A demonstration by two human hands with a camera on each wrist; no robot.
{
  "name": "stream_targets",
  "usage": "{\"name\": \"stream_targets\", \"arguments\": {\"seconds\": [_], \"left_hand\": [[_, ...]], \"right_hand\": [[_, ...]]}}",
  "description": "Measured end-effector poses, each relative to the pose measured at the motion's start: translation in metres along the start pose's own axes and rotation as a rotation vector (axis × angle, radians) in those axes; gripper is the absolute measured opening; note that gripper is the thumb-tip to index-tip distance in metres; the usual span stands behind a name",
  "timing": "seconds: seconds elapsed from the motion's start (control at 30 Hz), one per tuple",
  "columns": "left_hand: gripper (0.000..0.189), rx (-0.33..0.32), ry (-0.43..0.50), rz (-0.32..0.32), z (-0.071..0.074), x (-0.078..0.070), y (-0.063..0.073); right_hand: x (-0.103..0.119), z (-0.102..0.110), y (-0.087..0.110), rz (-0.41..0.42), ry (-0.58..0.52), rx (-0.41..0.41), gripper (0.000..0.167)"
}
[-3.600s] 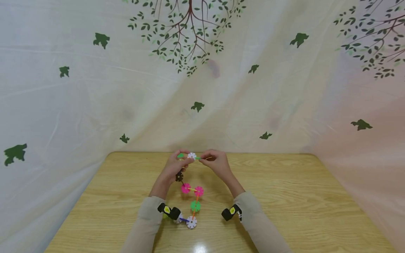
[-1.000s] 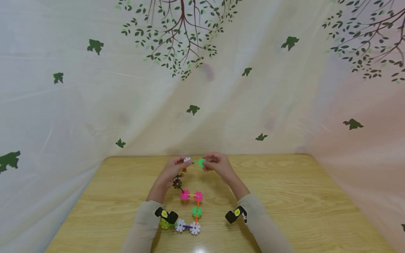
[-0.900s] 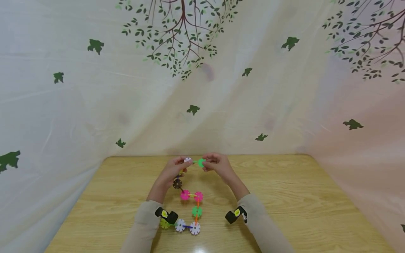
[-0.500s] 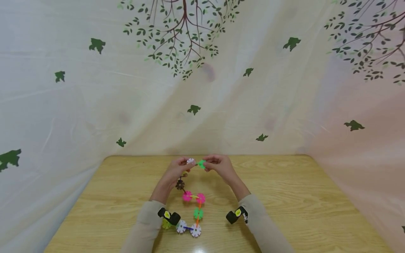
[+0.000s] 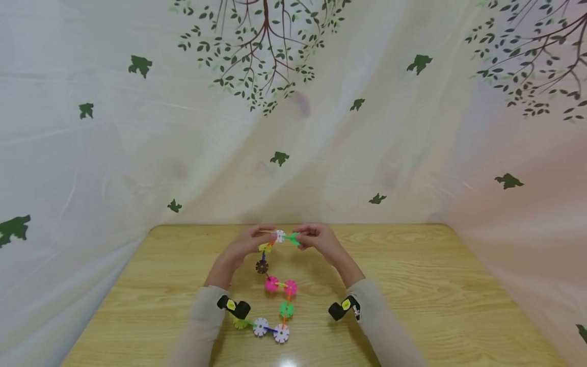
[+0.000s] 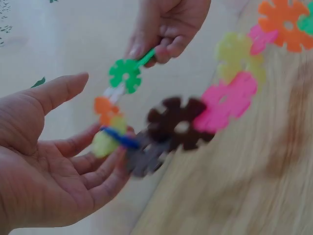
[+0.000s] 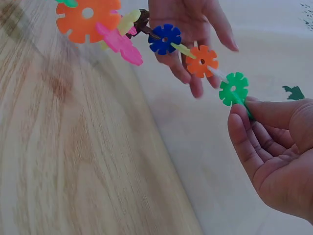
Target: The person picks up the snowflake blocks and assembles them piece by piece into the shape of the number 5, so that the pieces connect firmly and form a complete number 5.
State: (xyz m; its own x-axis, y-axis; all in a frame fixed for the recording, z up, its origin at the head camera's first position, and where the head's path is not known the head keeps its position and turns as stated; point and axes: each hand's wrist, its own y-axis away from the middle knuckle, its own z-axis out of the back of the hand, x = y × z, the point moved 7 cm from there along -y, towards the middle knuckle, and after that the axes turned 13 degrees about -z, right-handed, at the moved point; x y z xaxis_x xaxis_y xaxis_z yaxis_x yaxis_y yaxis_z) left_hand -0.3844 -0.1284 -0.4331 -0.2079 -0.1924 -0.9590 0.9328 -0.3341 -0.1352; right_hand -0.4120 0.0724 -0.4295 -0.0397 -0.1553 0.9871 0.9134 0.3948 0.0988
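Observation:
A chain of slotted plastic snowflake discs [image 5: 286, 309] in several colours runs from the table up to both hands. My right hand [image 5: 321, 242] pinches a green disc at the upper end, edge-on between thumb and fingertips; another green disc [image 7: 239, 81] joins it. In the left wrist view my left hand [image 6: 54, 176] has its thumb spread away and its fingers loosely bent. Those fingers lie beside a yellow disc [image 6: 102, 144] and a blue disc [image 6: 120, 137], gripping nothing; whether they touch the chain is unclear. A dark brown disc [image 6: 168, 117] and a pink disc [image 6: 227, 100] follow.
The chain's lower end lies on the wooden table [image 5: 412, 306], with white discs [image 5: 281, 334] near the front. Behind the table hangs a pale cloth [image 5: 220, 153] printed with leaves and branches. Each wrist wears a black camera [image 5: 344, 308].
The left hand has let go of the white disc and moved left, its fingers spreading. The right hand, which pinched a green disc throughout, has stayed almost still over the last half second.

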Motion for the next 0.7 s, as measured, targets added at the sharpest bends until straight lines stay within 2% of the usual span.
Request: {"name": "stream_targets", "arguments": {"seconds": [0.17, 0.27, 0.37, 0.53, 0.63, 0.7], "left_hand": [[0.059, 0.050, -0.019, 0.004, 0.019, 0.002, 0.013], [0.056, 0.129, -0.063, 0.030, 0.022, 0.009, 0.025], [0.049, 0.235, -0.112, 0.067, 0.019, 0.018, 0.040], [0.030, 0.403, -0.141, 0.135, 0.007, 0.029, 0.063], [0.021, 0.459, -0.122, 0.154, 0.002, 0.031, 0.072], [0.018, 0.465, -0.104, 0.154, 0.001, 0.031, 0.075]], "right_hand": [[-0.005, 0.019, -0.002, -0.015, -0.006, -0.064, 0.034], [-0.009, 0.030, -0.003, -0.023, -0.024, -0.088, 0.035], [-0.011, 0.038, -0.003, -0.030, -0.035, -0.108, 0.035], [-0.012, 0.045, -0.003, -0.031, -0.054, -0.125, 0.032], [-0.010, 0.047, -0.004, -0.028, -0.052, -0.111, 0.033], [-0.007, 0.047, -0.002, -0.021, -0.035, -0.090, 0.035]]}}
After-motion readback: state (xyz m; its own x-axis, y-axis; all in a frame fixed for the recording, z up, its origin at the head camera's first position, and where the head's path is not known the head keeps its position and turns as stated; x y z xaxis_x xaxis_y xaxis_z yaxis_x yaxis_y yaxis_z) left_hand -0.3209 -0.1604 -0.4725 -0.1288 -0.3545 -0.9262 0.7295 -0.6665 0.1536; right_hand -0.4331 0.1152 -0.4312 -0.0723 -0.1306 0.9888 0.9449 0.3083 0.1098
